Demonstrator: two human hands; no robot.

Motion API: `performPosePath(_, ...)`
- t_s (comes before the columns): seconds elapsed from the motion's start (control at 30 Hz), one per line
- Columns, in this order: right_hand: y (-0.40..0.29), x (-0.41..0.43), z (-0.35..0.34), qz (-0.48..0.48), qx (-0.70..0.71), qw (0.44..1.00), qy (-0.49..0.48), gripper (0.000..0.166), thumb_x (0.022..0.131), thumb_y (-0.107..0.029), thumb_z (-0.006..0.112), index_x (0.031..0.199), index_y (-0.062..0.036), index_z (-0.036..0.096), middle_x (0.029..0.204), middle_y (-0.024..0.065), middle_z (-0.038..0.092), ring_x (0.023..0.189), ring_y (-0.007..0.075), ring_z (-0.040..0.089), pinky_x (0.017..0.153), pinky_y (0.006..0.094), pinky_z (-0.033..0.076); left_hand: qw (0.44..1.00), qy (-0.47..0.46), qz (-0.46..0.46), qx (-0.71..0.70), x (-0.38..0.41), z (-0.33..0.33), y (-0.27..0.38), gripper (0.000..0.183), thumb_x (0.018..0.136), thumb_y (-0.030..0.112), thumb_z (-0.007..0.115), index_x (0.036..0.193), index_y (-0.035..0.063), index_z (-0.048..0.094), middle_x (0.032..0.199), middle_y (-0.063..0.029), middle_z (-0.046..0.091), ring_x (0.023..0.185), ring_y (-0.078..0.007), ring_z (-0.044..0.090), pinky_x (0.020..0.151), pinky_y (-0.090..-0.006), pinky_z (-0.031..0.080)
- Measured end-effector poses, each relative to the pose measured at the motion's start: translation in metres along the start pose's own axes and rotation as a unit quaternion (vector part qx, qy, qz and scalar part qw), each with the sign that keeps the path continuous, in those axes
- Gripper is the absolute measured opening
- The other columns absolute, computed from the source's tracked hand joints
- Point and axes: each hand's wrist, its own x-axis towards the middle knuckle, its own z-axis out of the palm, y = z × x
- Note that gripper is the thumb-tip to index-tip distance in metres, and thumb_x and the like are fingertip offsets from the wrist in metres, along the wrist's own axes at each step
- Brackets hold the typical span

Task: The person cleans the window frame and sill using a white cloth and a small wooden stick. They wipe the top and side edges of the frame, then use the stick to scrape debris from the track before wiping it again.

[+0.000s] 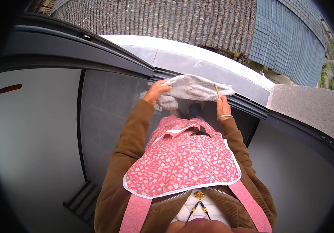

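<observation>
A greyish-white cloth stretches between my two hands, in front of the dark sliding-window track. My left hand grips its left end, with a fold hanging below the fingers. My right hand, a silver bangle at the wrist, holds a thin yellowish-brown stick that points up across the cloth's right part. Whether the right fingers also pinch the cloth cannot be told. My pink floral apron lies below.
Beyond the track runs a grey tiled outer ledge, with tiled roofs outside. A dark-framed sliding panel is at the left. A black slatted rack stands lower left, and a red-tipped handle shows at the far left.
</observation>
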Motion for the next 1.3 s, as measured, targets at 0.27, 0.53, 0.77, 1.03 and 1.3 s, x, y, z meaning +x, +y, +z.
performPosePath(0.27,-0.038,0.028,0.034,-0.045,-0.149,0.987,-0.026,0.024,0.085,-0.032,0.048,0.097,-0.0138,0.057,0.084,0.0194,0.062,0.082,0.0395,0.058,0.073,0.0479,0.044,0.998,-0.029,0.019,0.048,-0.028,0.029,0.029,0.052,0.073,0.006,0.058,0.124,0.0001,0.047,0.112,-0.0042,0.056,0.095,-0.0098,0.053,0.083,-0.0236,0.042)
performPosePath(0.53,-0.063,0.076,0.068,-0.071,-0.109,0.985,-0.116,0.022,0.086,-0.032,0.046,0.099,-0.0144,0.051,0.086,0.0211,0.061,0.086,0.0406,0.057,0.074,0.0481,0.042,0.995,-0.042,0.02,0.088,-0.039,0.053,0.017,0.045,0.076,0.007,0.057,0.12,0.0079,0.054,0.101,-0.0034,0.06,0.086,-0.007,0.051,0.077,-0.0221,0.042)
performPosePath(0.77,-0.079,0.106,0.12,-0.113,-0.256,0.939,-0.197,0.024,0.083,-0.026,0.049,0.101,-0.0119,0.054,0.094,0.0165,0.062,0.092,0.0344,0.058,0.078,0.0432,0.045,0.982,0.079,0.093,0.145,-0.031,0.051,-0.011,0.042,0.08,0.008,0.057,0.121,0.0032,0.051,0.105,-0.0027,0.057,0.09,-0.0063,0.05,0.078,-0.0218,0.042)
performPosePath(1.03,-0.08,0.092,0.054,-0.105,-0.21,0.951,-0.203,0.02,0.075,-0.021,0.058,0.093,-0.0107,0.059,0.077,0.0115,0.064,0.076,0.025,0.063,0.07,0.0357,0.049,0.943,0.236,0.148,-0.18,-0.029,0.021,0.004,0.034,0.084,0.012,0.055,0.115,-0.0019,0.053,0.102,-0.0065,0.059,0.087,-0.0107,0.057,0.076,-0.0231,0.046)
performPosePath(1.3,-0.08,0.077,0.052,-0.045,0.402,0.885,-0.23,0.02,0.081,-0.008,0.061,0.099,-0.0002,0.058,0.091,0.0069,0.062,0.081,0.0142,0.061,0.07,0.0238,0.048,0.948,0.221,0.143,-0.176,-0.034,0.019,0.017,0.034,0.084,0.011,0.056,0.115,-0.0023,0.053,0.102,-0.0068,0.06,0.088,-0.0107,0.057,0.077,-0.0234,0.046)
